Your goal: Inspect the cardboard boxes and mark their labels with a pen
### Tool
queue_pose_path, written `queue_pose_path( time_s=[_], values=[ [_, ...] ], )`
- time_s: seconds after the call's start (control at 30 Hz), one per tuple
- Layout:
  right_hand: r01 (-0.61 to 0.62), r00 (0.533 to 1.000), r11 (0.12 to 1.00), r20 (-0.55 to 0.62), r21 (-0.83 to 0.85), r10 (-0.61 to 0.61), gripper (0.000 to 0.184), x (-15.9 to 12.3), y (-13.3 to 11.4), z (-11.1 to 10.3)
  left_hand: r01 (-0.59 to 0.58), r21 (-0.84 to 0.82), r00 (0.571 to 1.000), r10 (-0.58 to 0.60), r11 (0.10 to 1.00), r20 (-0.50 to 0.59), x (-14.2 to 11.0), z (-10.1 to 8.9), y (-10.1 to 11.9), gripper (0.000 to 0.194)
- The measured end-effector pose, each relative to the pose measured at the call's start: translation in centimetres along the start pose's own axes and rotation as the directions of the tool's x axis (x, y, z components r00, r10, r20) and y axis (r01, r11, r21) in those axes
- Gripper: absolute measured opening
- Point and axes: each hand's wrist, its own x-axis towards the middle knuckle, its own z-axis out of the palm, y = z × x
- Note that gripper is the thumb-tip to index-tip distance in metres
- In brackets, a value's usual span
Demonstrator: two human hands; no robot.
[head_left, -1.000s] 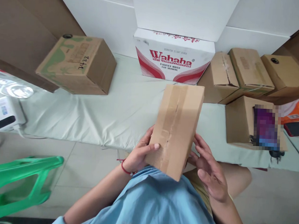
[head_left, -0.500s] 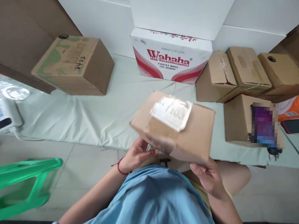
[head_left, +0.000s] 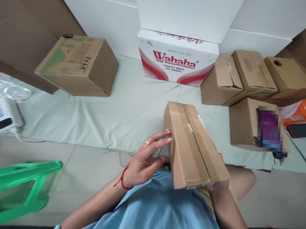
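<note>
A cardboard box (head_left: 192, 146) is held tilted in front of my body, just past the table's near edge. Brown tape runs along its upper face over a dark lengthwise seam. My right hand (head_left: 218, 185) grips it from the far right and below, with most of the fingers hidden behind the cardboard. Against the box's left side rest the fingertips of my left hand (head_left: 147, 158), which is open with its fingers stretched and apart. A ring and a red cord bracelet are on that hand and wrist. The white label's face is turned away.
A carton marked 2242 (head_left: 79, 65) stands back left, a white Wahaba-style water carton (head_left: 177, 60) at the back centre. Several brown boxes (head_left: 255, 70) line the back right; nearer is another box (head_left: 244, 122) with a blurred screen on it. A green stool (head_left: 38, 187) stands lower left.
The box has been turned over and rotated, so the labelled face has gone from view and the taped seam faces up. My left hand has loosened from underneath and moved to its left side.
</note>
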Motion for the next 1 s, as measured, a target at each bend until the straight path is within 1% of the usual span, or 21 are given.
queue_pose_path(
  time_s=[0.07,0.13,0.2,0.27,0.33,0.4,0.47,0.5,0.53,0.6,0.63,0.67,0.7,0.73,0.77,0.83,0.87,0.9,0.93,0.97,1.0],
  values=[
    [-0.059,0.997,0.996,-0.05,0.061,0.062,0.074,0.1,-0.3,-0.3,0.031,-0.083,0.999,-0.027,0.996,0.042,-0.3,0.2,0.2,0.051],
    [-0.072,0.993,0.992,-0.08,0.108,0.081,0.068,-0.2,-1.0,-0.5,0.099,-0.165,0.995,-0.092,0.981,0.049,-0.8,0.4,0.1,0.051],
    [-0.016,0.998,0.997,-0.066,0.081,0.022,0.065,-0.8,-1.9,-0.6,0.181,-0.239,0.983,-0.174,0.954,0.049,-1.3,0.6,-0.1,0.057],
    [0.053,0.998,0.998,-0.018,-0.029,-0.054,0.063,-1.3,-3.0,-0.5,0.263,-0.264,0.965,-0.253,0.928,0.072,-1.7,0.7,-0.2,0.061],
    [0.099,0.994,0.977,0.062,-0.186,-0.089,0.057,-1.5,-4.3,-0.2,0.351,-0.199,0.936,-0.34,0.915,0.089,-1.8,0.7,-0.3,0.056],
    [0.118,0.985,0.943,0.157,-0.311,-0.071,0.052,-1.3,-5.3,0.4,0.422,-0.028,0.906,-0.42,0.906,0.056,-1.8,0.6,-0.4,0.047],
    [0.128,0.972,0.927,0.23,-0.354,-0.047,0.048,-0.8,-5.8,0.9,0.453,0.173,0.889,-0.457,0.875,-0.019,-1.9,0.4,-0.6,0.043],
    [0.132,0.97,0.926,0.24,-0.353,-0.047,0.045,-0.5,-5.8,1.0,0.456,0.247,0.888,-0.457,0.855,-0.055,-2.1,0.4,-0.7,0.043],
    [0.135,0.974,0.924,0.221,-0.357,-0.056,0.042,-0.1,-5.6,1.1,0.455,0.294,0.889,-0.45,0.841,-0.089,-2.2,0.3,-0.8,0.043],
    [0.131,0.991,0.89,0.088,-0.437,-0.103,0.037,0.9,-4.7,0.7,0.443,0.326,0.897,-0.411,0.835,-0.165,-2.6,0.2,-0.9,0.042],
    [0.117,0.99,0.843,-0.007,-0.525,-0.142,0.037,1.4,-4.1,0.4,0.425,0.338,0.904,-0.373,0.84,-0.209,-2.6,0.2,-0.8,0.04],
    [0.087,0.978,0.771,-0.094,-0.63,-0.187,0.038,2.0,-3.5,-0.1,0.391,0.357,0.915,-0.314,0.849,-0.254,-2.6,0.3,-0.6,0.038],
    [0.04,0.963,0.677,-0.153,-0.735,-0.223,0.041,2.5,-2.8,-0.6,0.336,0.382,0.928,-0.233,0.861,-0.29,-2.5,0.3,-0.2,0.035],
    [-0.014,0.955,0.57,-0.18,-0.821,-0.235,0.044,3.0,-2.2,-1.0,0.262,0.406,0.941,-0.138,0.875,-0.31,-2.3,0.4,0.2,0.031],
    [-0.065,0.959,0.463,-0.183,-0.884,-0.215,0.046,3.4,-1.7,-1.4,0.174,0.426,0.95,-0.038,0.888,-0.309,-1.9,0.5,0.6,0.026],
    [-0.13,0.978,0.288,-0.171,-0.949,-0.12,0.047,4.1,-1.1,-1.8,-0.02,0.431,0.959,0.139,0.902,-0.246,-0.9,0.8,1.7,0.017],
    [-0.145,0.983,0.234,-0.166,-0.961,-0.074,0.046,4.4,-0.9,-1.8,-0.105,0.416,0.959,0.203,0.903,-0.199,-0.3,1.1,2.1,0.014],
    [-0.149,0.986,0.202,-0.161,-0.968,-0.045,0.043,4.7,-0.8,-1.7,-0.175,0.402,0.957,0.251,0.899,-0.147,0.3,1.5,2.4,0.013],
    [-0.149,0.987,0.191,-0.158,-0.97,-0.033,0.04,4.9,-0.8,-1.5,-0.224,0.395,0.955,0.282,0.891,-0.095,0.9,1.9,2.6,0.013],
    [-0.152,0.986,0.203,-0.162,-0.967,-0.034,0.039,5.1,-0.9,-1.4,-0.245,0.404,0.957,0.287,0.882,-0.048,1.5,2.3,2.7,0.015],
    [-0.161,0.984,0.239,-0.176,-0.958,-0.042,0.04,5.3,-1.1,-1.3,-0.236,0.431,0.964,0.266,0.871,-0.009,2.0,2.8,2.6,0.018]
  ],
)
